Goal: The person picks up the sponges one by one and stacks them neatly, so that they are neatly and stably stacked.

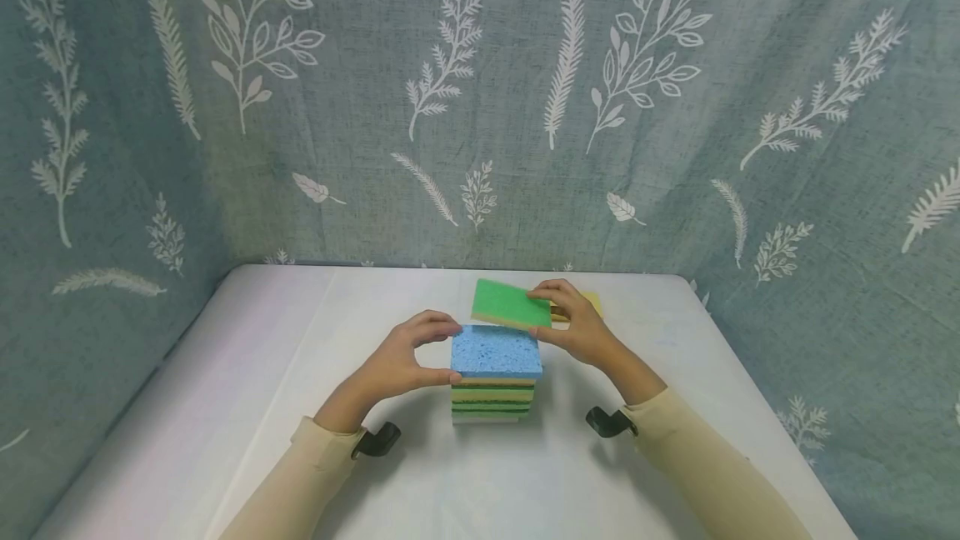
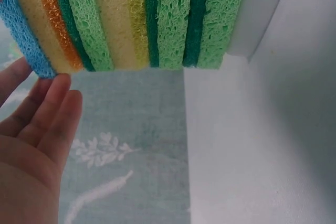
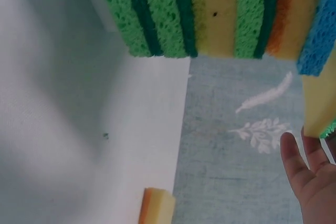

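A stack of sponges [image 1: 492,398] stands on the table, its layers green, yellow and orange, with a blue sponge [image 1: 495,350] on top. My left hand [image 1: 401,361] holds the blue sponge by its left end, thumb at the near corner and fingers at the far one. Just behind and above the stack, my right hand [image 1: 573,323] grips a sponge with a green face [image 1: 510,303] and a yellow body [image 3: 317,106], tilted. In the left wrist view, the fingertips [image 2: 62,81] touch the blue sponge's edge.
A yellow sponge with an orange side [image 3: 157,205] lies on the table behind my right hand. Under the stack is a white base [image 2: 257,14]. The white table [image 1: 285,357] ends at a patterned grey-green cloth [image 1: 360,190] at the back and sides.
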Demonstrator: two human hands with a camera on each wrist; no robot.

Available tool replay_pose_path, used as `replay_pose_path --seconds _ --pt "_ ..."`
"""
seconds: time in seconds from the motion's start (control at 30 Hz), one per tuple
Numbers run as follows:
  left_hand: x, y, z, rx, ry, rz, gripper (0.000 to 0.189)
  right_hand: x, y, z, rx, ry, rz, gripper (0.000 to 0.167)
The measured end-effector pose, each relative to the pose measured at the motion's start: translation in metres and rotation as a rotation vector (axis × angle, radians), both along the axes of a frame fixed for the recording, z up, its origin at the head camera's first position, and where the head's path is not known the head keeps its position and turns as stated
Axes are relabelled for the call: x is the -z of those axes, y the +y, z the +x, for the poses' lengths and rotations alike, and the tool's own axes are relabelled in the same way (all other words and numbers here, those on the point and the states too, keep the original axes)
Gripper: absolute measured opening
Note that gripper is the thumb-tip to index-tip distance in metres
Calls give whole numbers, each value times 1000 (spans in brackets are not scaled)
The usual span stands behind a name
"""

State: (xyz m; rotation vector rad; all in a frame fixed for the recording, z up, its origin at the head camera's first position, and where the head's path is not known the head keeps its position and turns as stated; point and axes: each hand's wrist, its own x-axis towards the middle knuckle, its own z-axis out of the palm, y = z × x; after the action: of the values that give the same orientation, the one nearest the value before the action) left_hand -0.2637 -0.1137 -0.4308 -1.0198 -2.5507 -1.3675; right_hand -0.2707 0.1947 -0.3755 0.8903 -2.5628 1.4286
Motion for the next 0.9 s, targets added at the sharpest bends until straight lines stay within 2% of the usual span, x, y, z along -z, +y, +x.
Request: replay_pose_path --seconds 0.17,0.33,0.6,0.73,0.9 --pt "-2 -1 1 9 -12 -1 71 -5 -2 9 -20 39 14 47" --pt "-3 0 0 -4 -20 4 83 -7 -5 18 -34 98 29 47" --pt "-4 -1 -2 -5 -8 21 93 26 0 5 -59 172 43 51" --pt "-5 -1 -2 -2 -11 31 93 32 1 5 -78 198 50 51" --pt "-4 -1 -2 -4 -14 32 91 33 -1 8 -105 197 31 50"
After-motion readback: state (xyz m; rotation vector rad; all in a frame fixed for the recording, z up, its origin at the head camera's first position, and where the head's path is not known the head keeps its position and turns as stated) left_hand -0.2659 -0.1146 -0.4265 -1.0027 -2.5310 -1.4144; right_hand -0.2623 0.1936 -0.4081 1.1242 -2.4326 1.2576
